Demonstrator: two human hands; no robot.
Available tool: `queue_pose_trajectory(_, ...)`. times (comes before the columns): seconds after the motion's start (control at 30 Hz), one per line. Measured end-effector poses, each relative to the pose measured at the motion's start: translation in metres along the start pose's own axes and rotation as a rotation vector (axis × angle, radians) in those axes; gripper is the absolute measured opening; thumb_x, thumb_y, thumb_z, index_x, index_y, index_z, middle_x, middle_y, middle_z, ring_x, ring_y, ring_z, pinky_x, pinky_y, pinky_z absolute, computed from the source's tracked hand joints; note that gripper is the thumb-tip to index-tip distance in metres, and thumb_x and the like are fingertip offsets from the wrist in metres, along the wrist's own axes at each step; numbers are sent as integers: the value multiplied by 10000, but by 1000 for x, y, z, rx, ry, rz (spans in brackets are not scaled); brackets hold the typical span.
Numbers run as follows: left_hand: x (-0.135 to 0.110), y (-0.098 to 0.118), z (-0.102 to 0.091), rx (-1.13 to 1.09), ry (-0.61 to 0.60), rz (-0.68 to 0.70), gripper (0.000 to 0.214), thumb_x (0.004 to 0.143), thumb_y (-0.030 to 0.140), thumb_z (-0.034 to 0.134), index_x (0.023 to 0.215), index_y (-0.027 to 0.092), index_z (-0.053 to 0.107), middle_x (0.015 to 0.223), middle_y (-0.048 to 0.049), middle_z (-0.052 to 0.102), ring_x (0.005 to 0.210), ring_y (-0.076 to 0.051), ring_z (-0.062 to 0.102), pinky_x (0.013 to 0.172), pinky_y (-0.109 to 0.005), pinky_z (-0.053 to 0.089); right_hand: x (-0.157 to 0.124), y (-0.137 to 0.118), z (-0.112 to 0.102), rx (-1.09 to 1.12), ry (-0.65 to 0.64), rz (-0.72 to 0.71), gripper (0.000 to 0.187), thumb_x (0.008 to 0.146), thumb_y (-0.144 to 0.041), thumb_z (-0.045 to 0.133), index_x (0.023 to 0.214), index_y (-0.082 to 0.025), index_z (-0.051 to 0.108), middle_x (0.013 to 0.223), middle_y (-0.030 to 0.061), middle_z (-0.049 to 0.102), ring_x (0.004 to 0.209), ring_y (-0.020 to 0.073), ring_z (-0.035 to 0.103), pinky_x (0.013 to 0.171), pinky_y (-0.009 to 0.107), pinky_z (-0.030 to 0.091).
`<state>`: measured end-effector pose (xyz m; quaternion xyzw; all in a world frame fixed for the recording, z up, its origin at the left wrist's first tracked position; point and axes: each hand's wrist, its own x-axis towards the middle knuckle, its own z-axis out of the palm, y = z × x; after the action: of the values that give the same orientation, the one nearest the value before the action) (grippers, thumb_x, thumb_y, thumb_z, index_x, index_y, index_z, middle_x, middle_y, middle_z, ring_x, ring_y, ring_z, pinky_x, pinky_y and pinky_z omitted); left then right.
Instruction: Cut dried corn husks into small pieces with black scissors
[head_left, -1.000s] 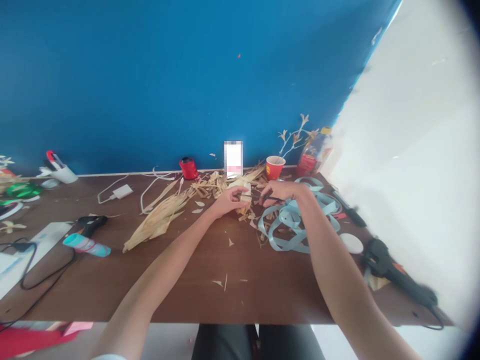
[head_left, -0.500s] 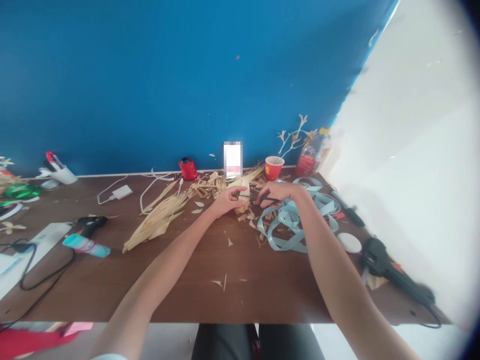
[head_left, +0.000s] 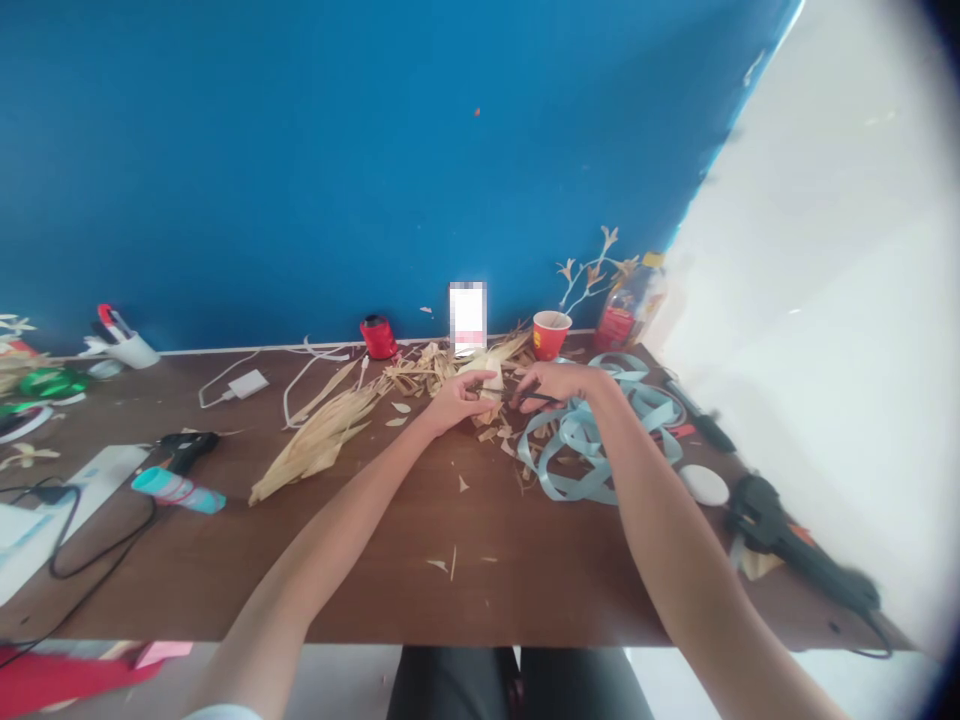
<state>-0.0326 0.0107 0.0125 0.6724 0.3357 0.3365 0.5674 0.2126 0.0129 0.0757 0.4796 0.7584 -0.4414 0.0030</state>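
Near the back middle of the table, my left hand point(head_left: 454, 402) pinches a pale dried corn husk point(head_left: 493, 378) between thumb and fingers. Close on its right, my right hand point(head_left: 546, 384) is closed around a slim dark tool that looks like scissors point(head_left: 549, 399). The tool's thin end points left to the husk at my left fingertips; whether its blades are apart is too small to tell. Scraps of cut husk point(head_left: 420, 372) are heaped behind and around both hands. A larger bundle of corn husk point(head_left: 315, 440) lies to the left of my left hand.
Looped light-blue ribbon point(head_left: 574, 430) lies under and beside my right forearm. Behind it stand a red paper cup point(head_left: 551, 336) with a flower stem and a bottle point(head_left: 624, 312). A glue gun point(head_left: 795, 540) is far right, another point(head_left: 184, 450) left. A phone-like screen point(head_left: 468, 318) leans against the wall.
The view has shifted very slightly. Both hands keep the same hold and place at the corn husk, with hardly any visible movement.
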Motion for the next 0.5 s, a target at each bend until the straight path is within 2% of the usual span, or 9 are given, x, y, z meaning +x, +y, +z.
queue_pose_trajectory(0.1,1,0,0,-26,10,4,701,660,335,798,1299,171,560,735,-20,641,517,-66,502,488,-191,376,-3,-2,0,-22,7,42,445,637,-496,752,971,-201,744,565,3,607,486,114,491,455,228,359)
queue_pose_trajectory(0.2,2,0,0,-83,36,14,682,635,318,816,1261,183,580,1014,-79,664,596,-66,560,526,-195,425,-7,-3,-2,-47,6,98,397,639,-473,742,937,-212,738,559,-11,598,463,100,472,468,228,363)
queue_pose_trajectory(0.3,3,0,-1,-135,81,32,627,628,295,820,1203,178,600,1212,-109,605,689,-75,600,581,-202,465,-12,2,-5,-65,1,157,358,642,-442,732,921,-218,730,562,-13,599,475,108,485,492,236,382)
queue_pose_trajectory(0.4,3,0,-2,-142,132,44,564,628,294,819,1141,170,619,1264,-110,578,687,-68,598,578,-202,461,-17,11,-10,-35,35,182,340,650,-414,721,916,-204,721,606,8,625,504,126,507,508,254,396)
queue_pose_trajectory(0.5,4,0,-2,-129,170,42,532,623,316,821,1093,159,629,1224,-103,597,651,-60,576,551,-202,440,-22,18,-14,5,147,152,403,650,-430,731,989,-212,710,695,36,664,603,176,570,538,276,420)
